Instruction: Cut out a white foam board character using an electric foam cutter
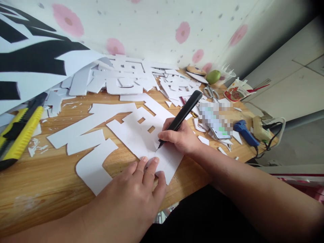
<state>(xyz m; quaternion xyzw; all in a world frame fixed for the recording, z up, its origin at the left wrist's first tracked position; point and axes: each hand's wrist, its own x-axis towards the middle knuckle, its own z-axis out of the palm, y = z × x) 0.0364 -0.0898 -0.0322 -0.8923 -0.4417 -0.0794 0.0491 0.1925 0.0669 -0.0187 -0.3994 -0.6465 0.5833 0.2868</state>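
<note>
My right hand (181, 136) is closed round a black utility knife (182, 114), its tip touching a white cut-out sheet (138, 133) on the wooden table (50, 182). The sheet has small rectangular holes cut in it. My left hand (138, 189) lies flat with fingers stretched out, pressing the near edge of the same sheet just below the knife tip. More white cut shapes (87, 133) lie to the left of the sheet.
A pile of white cut-outs (126, 79) fills the back of the table. A yellow and black cutter (19, 133) lies at the left edge. Scissors (211, 91), a green fruit (213, 77), a phone (221, 133), a blue tool (245, 132) and a glue gun (259, 129) sit at right.
</note>
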